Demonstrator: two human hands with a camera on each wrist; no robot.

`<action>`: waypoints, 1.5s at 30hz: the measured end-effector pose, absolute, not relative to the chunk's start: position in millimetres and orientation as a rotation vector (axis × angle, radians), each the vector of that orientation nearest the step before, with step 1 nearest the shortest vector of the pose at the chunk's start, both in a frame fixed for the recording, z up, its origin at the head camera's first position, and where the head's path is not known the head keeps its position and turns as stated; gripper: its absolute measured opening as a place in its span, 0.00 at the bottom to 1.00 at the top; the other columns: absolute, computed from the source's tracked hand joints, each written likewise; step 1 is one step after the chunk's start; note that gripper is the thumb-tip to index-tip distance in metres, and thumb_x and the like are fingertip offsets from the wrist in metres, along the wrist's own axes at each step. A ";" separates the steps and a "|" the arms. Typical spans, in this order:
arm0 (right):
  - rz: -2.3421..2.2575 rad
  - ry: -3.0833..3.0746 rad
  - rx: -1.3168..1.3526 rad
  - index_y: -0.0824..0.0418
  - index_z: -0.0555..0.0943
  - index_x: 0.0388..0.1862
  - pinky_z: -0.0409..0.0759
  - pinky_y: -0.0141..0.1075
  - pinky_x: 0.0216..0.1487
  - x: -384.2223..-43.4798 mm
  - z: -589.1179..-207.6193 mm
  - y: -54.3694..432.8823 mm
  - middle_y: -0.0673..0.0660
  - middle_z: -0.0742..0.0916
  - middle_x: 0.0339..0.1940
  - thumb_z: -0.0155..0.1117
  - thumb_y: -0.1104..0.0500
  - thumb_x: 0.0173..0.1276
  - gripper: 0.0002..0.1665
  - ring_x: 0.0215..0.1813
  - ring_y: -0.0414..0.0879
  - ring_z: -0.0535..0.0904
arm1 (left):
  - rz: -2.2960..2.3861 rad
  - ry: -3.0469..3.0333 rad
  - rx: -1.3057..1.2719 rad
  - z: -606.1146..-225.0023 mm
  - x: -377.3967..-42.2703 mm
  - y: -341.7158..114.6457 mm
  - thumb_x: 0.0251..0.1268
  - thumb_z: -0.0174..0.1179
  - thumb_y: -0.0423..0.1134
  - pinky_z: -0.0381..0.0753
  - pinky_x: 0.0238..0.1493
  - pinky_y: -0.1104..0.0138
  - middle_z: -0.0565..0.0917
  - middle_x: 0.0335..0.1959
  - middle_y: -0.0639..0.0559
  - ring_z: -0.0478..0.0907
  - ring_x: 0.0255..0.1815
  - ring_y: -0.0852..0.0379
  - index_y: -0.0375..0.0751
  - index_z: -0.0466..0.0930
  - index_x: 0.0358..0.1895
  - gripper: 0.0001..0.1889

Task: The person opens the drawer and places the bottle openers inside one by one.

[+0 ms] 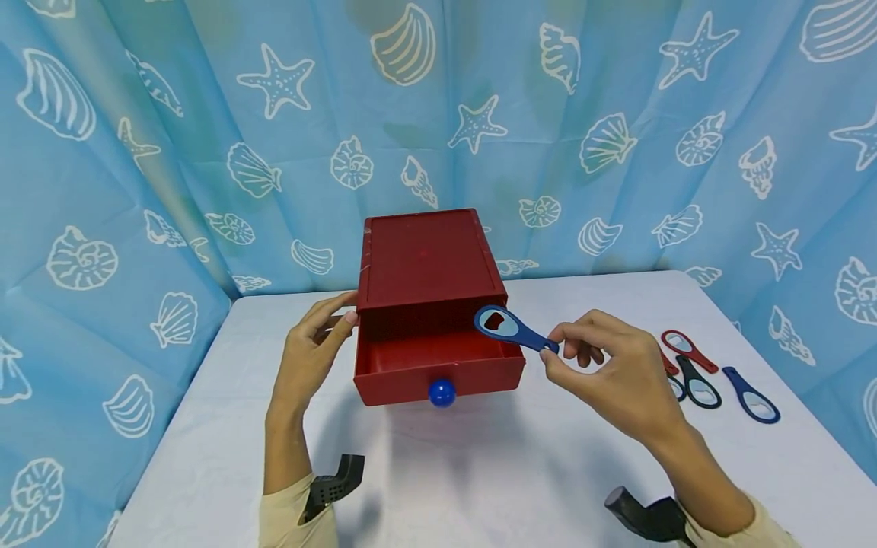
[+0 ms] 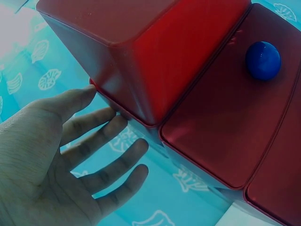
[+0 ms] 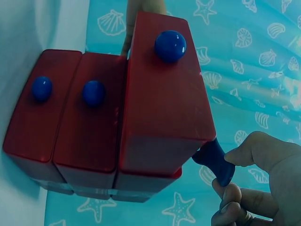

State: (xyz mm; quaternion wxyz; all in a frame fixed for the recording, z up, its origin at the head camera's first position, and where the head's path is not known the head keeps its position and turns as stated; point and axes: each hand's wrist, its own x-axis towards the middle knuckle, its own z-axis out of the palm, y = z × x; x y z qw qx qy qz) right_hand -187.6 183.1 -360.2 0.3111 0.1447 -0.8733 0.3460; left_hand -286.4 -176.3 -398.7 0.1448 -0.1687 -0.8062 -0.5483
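A red drawer cabinet [image 1: 432, 259] stands on the table with its top drawer [image 1: 404, 386] pulled out; a round blue knob [image 1: 441, 393] is on the drawer's front. My left hand [image 1: 311, 346] touches the cabinet's left side near the front, thumb and fingers extended, as the left wrist view also shows. Between thumb and fingers, my right hand [image 1: 617, 373] pinches the handle end of a blue magnifying glass [image 1: 526, 336]. Its lens end is over the right part of the open drawer. In the right wrist view the drawer hides that lens end.
Several more magnifying glasses lie at the table's right, among them a blue one [image 1: 752, 394], a dark one [image 1: 700, 387] and a red one [image 1: 692, 352]. Two lower drawers [image 3: 66, 122] are closed. A blue shell-patterned curtain [image 1: 288, 152] hangs behind the white table [image 1: 219, 457].
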 end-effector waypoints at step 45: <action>0.681 -2.393 0.213 0.57 0.88 0.37 0.66 0.24 0.26 -168.2 -421.0 294.2 0.44 0.78 0.28 0.78 0.63 0.56 0.10 0.30 0.38 0.69 | -1.589 -2.332 -0.465 -396.3 -278.4 -169.6 0.75 0.57 0.49 0.78 0.53 0.74 0.73 0.66 0.58 0.77 0.57 0.56 0.57 0.74 0.70 0.22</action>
